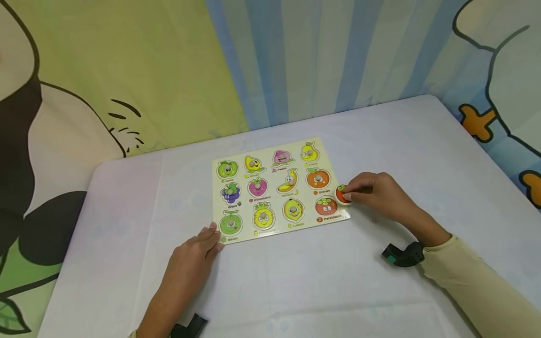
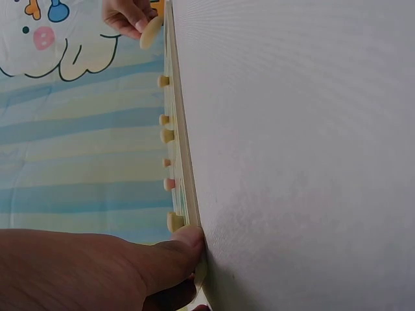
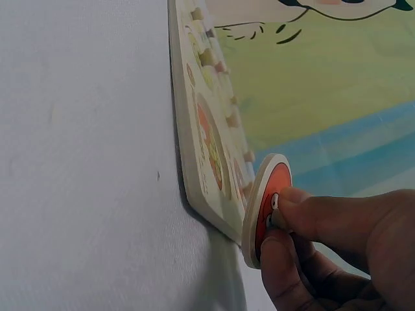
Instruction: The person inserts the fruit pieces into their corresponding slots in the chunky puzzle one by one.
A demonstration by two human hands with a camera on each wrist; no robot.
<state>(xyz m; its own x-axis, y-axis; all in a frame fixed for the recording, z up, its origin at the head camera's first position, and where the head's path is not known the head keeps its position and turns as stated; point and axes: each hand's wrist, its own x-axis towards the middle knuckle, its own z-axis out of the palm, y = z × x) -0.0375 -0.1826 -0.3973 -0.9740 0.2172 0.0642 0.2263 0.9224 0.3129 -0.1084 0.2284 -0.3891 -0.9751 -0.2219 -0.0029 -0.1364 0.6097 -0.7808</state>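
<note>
A wooden fruit puzzle board [image 1: 270,193] lies flat on the table, its knobbed pieces in rows. My right hand [image 1: 382,195] holds a red persimmon puzzle piece [image 1: 342,194] just past the board's right edge. In the right wrist view the thumb and fingertips pinch the knob of this persimmon piece [image 3: 275,194], which stands tilted on edge by the board's corner. The printed persimmon recess [image 1: 326,206] shows without a knobbed piece. My left hand [image 1: 190,260] rests at the near left corner, fingers along the side edge and thumb [image 2: 188,240] against the front edge.
A white cloth covers the table [image 1: 296,281]. Behind it hangs a printed fabric backdrop [image 1: 169,70] with cartoon figures and stripes. A black wrist strap [image 1: 403,255] sits by the right sleeve, and another [image 1: 190,326] by the left wrist.
</note>
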